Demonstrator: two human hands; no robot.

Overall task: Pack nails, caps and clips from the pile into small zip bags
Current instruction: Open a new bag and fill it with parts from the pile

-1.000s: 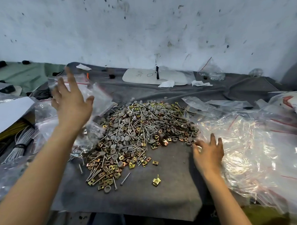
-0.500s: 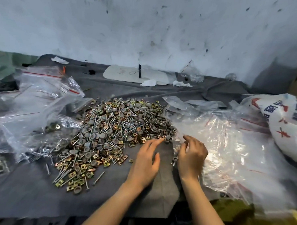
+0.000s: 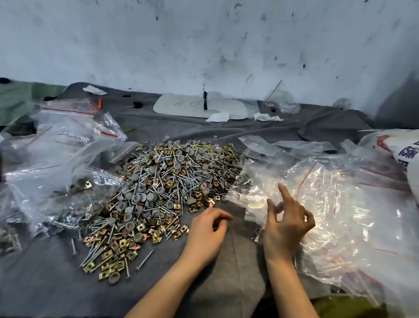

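A pile of nails, grey caps and brass clips [image 3: 168,190] lies on the grey cloth [image 3: 235,268]. My left hand [image 3: 206,233] rests at the pile's front right edge, fingers curled toward the thumb; whether it holds any pieces is hidden. My right hand [image 3: 285,224] hovers over the heap of empty clear zip bags [image 3: 333,212] to the right, with index finger and thumb raised and the other fingers bent. Nothing shows plainly between its fingers. Filled zip bags [image 3: 58,183] lie left of the pile.
A white printed sack [image 3: 412,163] sits at the far right. At the back by the wall lie a white board [image 3: 201,106] and scraps of paper [image 3: 218,117]. Loose nails [image 3: 144,260] lie in front of the pile.
My left hand came from the bags on the left to the pile's right edge and curled its fingers. My right hand lifted its index finger and thumb over the clear bags.
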